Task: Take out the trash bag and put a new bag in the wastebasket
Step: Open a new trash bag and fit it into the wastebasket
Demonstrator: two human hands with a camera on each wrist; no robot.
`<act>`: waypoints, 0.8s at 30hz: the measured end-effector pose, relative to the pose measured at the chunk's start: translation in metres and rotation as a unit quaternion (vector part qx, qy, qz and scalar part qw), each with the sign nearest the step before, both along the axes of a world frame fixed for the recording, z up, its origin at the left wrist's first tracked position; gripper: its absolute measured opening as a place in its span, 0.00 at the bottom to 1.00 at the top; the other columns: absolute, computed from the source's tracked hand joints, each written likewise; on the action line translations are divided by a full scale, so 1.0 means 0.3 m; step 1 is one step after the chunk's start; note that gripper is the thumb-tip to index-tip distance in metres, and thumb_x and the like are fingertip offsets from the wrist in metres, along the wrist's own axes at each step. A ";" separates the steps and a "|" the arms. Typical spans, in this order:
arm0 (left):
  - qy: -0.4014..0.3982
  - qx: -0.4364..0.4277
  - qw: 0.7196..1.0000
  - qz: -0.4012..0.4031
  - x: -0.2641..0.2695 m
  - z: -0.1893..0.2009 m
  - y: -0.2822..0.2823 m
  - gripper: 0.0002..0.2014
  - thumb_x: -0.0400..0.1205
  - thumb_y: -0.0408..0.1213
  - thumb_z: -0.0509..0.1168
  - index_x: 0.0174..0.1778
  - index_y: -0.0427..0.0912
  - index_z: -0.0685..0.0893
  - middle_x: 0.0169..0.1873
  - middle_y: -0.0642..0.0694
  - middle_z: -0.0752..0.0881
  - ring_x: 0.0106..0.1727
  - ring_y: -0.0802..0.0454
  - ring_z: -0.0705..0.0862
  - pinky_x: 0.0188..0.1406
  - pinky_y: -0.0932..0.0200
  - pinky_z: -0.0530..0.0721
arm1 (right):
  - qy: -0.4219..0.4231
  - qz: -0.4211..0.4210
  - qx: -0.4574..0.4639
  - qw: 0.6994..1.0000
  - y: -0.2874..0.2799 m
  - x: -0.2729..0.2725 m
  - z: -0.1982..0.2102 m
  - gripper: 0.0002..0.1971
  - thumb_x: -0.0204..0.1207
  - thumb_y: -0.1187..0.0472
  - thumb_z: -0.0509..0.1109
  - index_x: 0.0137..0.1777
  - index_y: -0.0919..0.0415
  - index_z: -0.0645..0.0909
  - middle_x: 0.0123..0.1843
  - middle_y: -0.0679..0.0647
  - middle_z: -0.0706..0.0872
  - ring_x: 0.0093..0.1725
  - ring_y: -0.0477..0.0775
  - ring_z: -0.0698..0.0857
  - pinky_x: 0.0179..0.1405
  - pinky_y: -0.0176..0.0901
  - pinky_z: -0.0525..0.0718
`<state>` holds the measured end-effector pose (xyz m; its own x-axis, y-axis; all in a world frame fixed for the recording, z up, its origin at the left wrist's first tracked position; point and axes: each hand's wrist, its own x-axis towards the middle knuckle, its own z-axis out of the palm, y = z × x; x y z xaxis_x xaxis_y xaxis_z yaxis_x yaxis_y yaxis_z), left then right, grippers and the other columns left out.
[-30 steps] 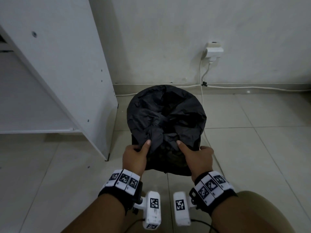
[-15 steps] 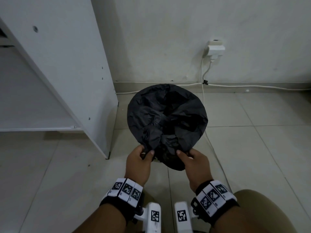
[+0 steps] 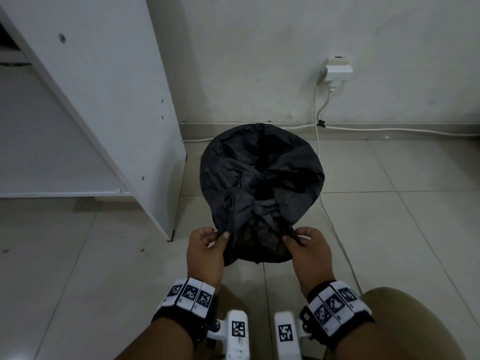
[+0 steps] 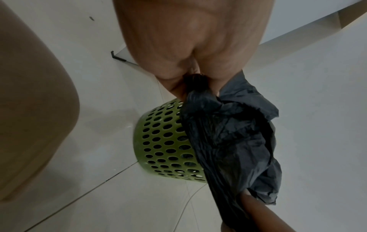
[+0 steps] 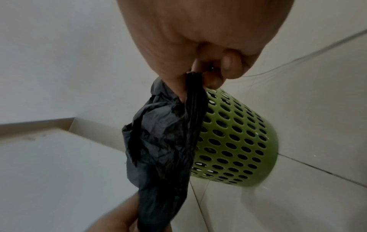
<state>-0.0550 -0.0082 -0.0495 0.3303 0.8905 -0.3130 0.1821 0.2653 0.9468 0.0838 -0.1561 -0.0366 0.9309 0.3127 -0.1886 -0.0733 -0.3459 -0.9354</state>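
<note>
Though hidden overhead, green wastebasket (image 4: 164,141) under bag (image 3: 259,178), wrist cams only.

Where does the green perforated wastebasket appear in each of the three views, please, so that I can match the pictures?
Head: the wastebasket is not visible; the black trash bag covers it, centre frame.
Left wrist: wastebasket at centre, left of the bag, below the left hand.
Right wrist: wastebasket right of centre, right of the bag, below the right hand.
Shared landmark: the black trash bag, pinched by both hands.
</note>
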 end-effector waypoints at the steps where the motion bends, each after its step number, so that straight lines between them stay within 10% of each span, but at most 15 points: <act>1: 0.005 0.005 1.000 0.005 -0.007 -0.001 0.003 0.12 0.79 0.41 0.77 0.54 0.45 0.83 0.51 0.45 0.90 0.52 0.49 0.89 0.53 0.49 0.89 | -0.004 -0.001 0.007 1.000 -0.003 -0.001 -0.004 0.09 0.72 0.62 0.79 0.46 0.57 0.81 0.42 0.57 0.91 0.43 0.54 0.89 0.40 0.45 0.85; 4: 0.005 0.025 1.000 0.001 -0.021 0.011 0.010 0.07 0.80 0.46 0.74 0.50 0.49 0.88 0.48 0.48 0.92 0.51 0.49 0.90 0.54 0.47 0.90 | -0.012 0.029 0.036 0.999 -0.008 -0.013 0.010 0.09 0.70 0.63 0.81 0.39 0.56 0.83 0.40 0.56 0.90 0.42 0.55 0.88 0.40 0.50 0.87; 7: -0.015 0.029 0.999 -0.027 -0.019 0.018 0.008 0.08 0.81 0.45 0.74 0.52 0.47 0.91 0.45 0.48 0.94 0.50 0.49 0.92 0.54 0.46 0.91 | -0.042 0.082 0.011 0.996 0.003 -0.019 0.027 0.06 0.71 0.64 0.80 0.39 0.55 0.86 0.38 0.50 0.90 0.36 0.43 0.87 0.36 0.34 0.84; 12: -0.013 0.052 0.994 -0.099 0.013 0.023 -0.021 0.11 0.81 0.30 0.74 0.55 0.48 0.89 0.50 0.46 0.93 0.52 0.48 0.91 0.58 0.49 0.89 | -0.051 0.156 -0.044 0.986 0.050 -0.046 0.028 0.06 0.78 0.63 0.74 0.52 0.58 0.90 0.39 0.52 0.92 0.35 0.42 0.88 0.37 0.26 0.82; 17: 0.007 0.108 0.973 -0.202 0.043 0.072 -0.055 0.19 0.84 0.26 0.66 0.48 0.61 0.87 0.48 0.50 0.91 0.47 0.54 0.90 0.47 0.59 0.87 | 0.074 0.161 0.032 0.984 0.125 -0.070 0.068 0.16 0.81 0.53 0.70 0.42 0.67 0.88 0.41 0.62 0.92 0.46 0.59 0.90 0.51 0.59 0.89; 24: -0.187 -0.216 0.938 -0.195 0.059 0.125 -0.095 0.23 0.85 0.20 0.51 0.71 0.38 0.82 0.61 0.36 0.90 0.60 0.39 0.90 0.55 0.48 0.91 | 0.096 0.195 0.007 0.976 0.148 -0.057 0.064 0.11 0.68 0.57 0.81 0.39 0.66 0.89 0.38 0.64 0.91 0.41 0.59 0.91 0.44 0.55 0.89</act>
